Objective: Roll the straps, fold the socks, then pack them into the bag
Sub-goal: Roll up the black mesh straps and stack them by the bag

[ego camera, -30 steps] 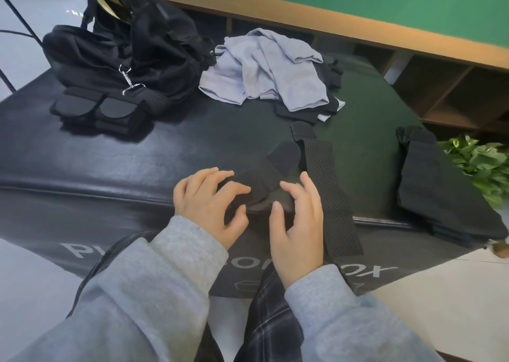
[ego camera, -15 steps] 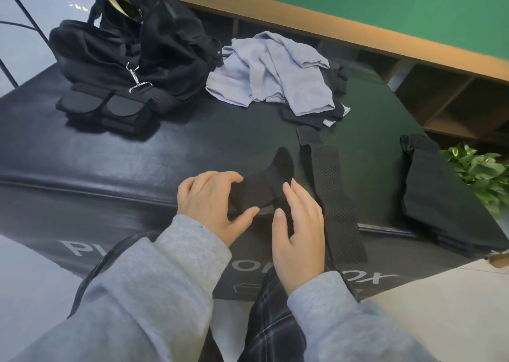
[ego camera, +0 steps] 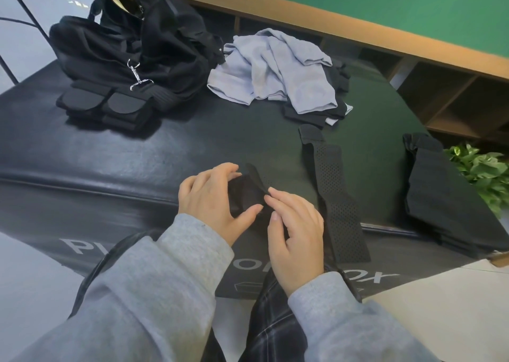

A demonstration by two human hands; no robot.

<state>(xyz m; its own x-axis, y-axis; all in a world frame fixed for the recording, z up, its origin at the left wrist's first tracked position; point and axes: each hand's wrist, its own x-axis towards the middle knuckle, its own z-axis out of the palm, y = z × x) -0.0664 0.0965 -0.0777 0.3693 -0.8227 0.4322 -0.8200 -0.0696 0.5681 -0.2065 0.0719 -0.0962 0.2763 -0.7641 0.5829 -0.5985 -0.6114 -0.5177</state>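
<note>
Left hand (ego camera: 209, 196) grasping the black strap roll (ego camera: 246, 193) at table's (ego camera: 137, 152) 6 o'clock edge; right hand (ego camera: 296, 224) pinching its loose tail. Light, limp, springy fabric: likely unrolls unless clamped across the coil.

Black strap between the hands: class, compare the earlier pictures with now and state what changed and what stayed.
The black strap is rolled tighter, its free tail shorter. The left hand still grips the roll; the right hand still feeds it. The perforated strap, grey socks and bag stayed put.
</note>
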